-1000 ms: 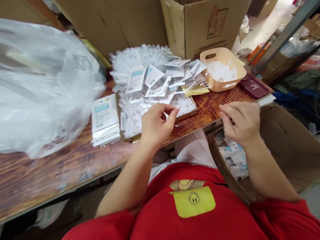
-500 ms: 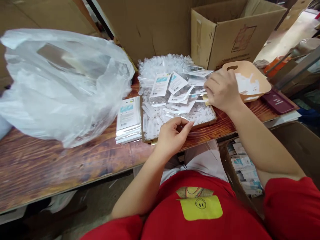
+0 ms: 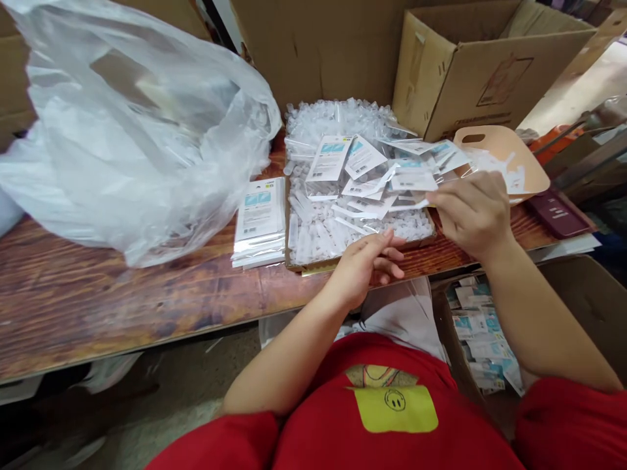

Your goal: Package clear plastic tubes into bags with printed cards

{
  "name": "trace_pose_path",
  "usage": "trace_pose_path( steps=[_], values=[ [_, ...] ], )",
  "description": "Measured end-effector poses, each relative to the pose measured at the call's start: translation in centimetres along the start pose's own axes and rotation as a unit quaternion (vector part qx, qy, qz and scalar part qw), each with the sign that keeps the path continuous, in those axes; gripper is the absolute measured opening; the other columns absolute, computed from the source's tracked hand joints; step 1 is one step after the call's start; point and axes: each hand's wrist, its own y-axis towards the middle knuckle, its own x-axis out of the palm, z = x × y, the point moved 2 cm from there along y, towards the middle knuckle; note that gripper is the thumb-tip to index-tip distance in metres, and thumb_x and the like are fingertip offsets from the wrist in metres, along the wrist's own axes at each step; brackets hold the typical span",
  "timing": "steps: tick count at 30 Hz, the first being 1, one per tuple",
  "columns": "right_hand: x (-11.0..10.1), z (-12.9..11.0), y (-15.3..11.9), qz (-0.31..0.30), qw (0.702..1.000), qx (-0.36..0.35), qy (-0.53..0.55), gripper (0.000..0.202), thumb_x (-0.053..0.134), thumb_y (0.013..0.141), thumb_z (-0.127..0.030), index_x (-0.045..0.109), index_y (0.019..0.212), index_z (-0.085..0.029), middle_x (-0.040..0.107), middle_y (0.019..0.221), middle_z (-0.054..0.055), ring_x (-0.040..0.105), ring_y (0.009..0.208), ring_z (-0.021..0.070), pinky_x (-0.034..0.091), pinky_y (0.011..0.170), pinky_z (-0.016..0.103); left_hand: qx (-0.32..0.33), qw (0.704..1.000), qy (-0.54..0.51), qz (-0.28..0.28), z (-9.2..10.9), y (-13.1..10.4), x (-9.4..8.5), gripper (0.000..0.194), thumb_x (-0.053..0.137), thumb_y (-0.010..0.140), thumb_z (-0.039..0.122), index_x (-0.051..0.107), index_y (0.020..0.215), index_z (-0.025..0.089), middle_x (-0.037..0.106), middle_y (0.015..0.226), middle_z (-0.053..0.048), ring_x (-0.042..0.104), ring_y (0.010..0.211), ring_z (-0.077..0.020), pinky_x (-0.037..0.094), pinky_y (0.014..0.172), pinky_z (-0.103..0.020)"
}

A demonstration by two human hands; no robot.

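My right hand (image 3: 473, 212) has its thumb and fingers pinched at the right side of the pile, where a white-edged clear packet (image 3: 414, 205) meets the fingertips; its far part blends into the pile. Beside the near edge of the shallow cardboard tray (image 3: 318, 264), my left hand (image 3: 369, 264) is loosely curled, fingers apart, with nothing seen in it. Small translucent plastic tubes (image 3: 318, 238) fill that tray. On top of them lie several clear packets with white and blue printed cards (image 3: 329, 160), overlapping at different angles.
Left of the tray stands a stack of carded packets (image 3: 259, 219), beside a big translucent plastic bag (image 3: 147, 163). A peach basket (image 3: 531, 156) with white pieces, a maroon case (image 3: 558, 212) and a cardboard box (image 3: 490, 81) are at right. Below, another box holds packets (image 3: 484, 333).
My right hand has drawn back toward me from above the packets, uncovering cards near the basket. My left hand's fingers have loosened and spread. The view has shifted slightly.
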Motion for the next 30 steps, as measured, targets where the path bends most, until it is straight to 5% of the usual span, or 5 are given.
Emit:
trace_pose_path(
  steps=[6,11,15,21,30],
  values=[
    [-3.9,-3.1,-4.6,0.001,0.998,-0.047,0.032,0.018,0.066,0.093,-0.013,0.073,0.104,-0.025,0.079,0.102,0.0,0.06,0.088,0.019,0.043,0.08,0.038,-0.016,0.999,0.031,0.03,-0.8,1.1,0.7,0.037,0.076,0.077,0.049,0.057,0.075,0.017,0.066,0.067,-0.001,0.046,0.039,-0.0059,0.025,0.041,-0.021],
    [-5.4,-3.2,-4.4,-0.121,0.978,0.047,0.164,0.018,0.074,0.092,-0.038,0.076,0.105,-0.025,0.075,0.11,0.005,0.06,0.1,0.024,0.04,0.09,0.043,0.03,0.993,0.109,0.026,-2.1,1.4,1.1,0.031,0.075,0.074,0.041,0.06,0.063,0.016,0.057,0.057,0.002,0.043,0.049,-0.0065,0.031,0.051,-0.022],
    [-4.9,-3.2,-3.2,-0.154,0.942,0.109,0.277,0.01,0.07,0.096,-0.031,0.076,0.092,-0.025,0.072,0.088,0.002,0.056,0.089,0.0193,0.034,0.087,0.039,0.042,0.991,0.127,0.017,-2.3,1.4,1.6,0.029,0.076,0.069,0.04,0.063,0.059,0.016,0.051,0.054,0.003,0.042,0.054,-0.0082,0.029,0.055,-0.024],
    [-3.2,-3.1,-2.0,-0.307,0.879,0.123,0.344,0.007,0.071,0.09,-0.02,0.072,0.083,-0.022,0.072,0.084,0.0,0.054,0.091,0.0195,0.025,0.084,0.037,0.027,0.994,0.106,0.024,-2.1,1.1,2.5,0.034,0.071,0.064,0.039,0.052,0.045,0.018,0.047,0.051,0.001,0.039,0.055,-0.009,0.03,0.057,-0.027],
    [-3.4,-4.6,-1.0,-0.365,0.899,0.089,0.225,0.011,0.058,0.09,-0.012,0.062,0.081,-0.017,0.069,0.09,0.009,0.051,0.098,0.0255,0.026,0.085,0.04,0.006,0.998,0.047,0.035,-2.9,1.8,2.5,0.024,0.069,0.06,0.032,0.057,0.046,0.017,0.052,0.052,0.0,0.047,0.058,-0.0116,0.041,0.066,-0.028]
  ],
)
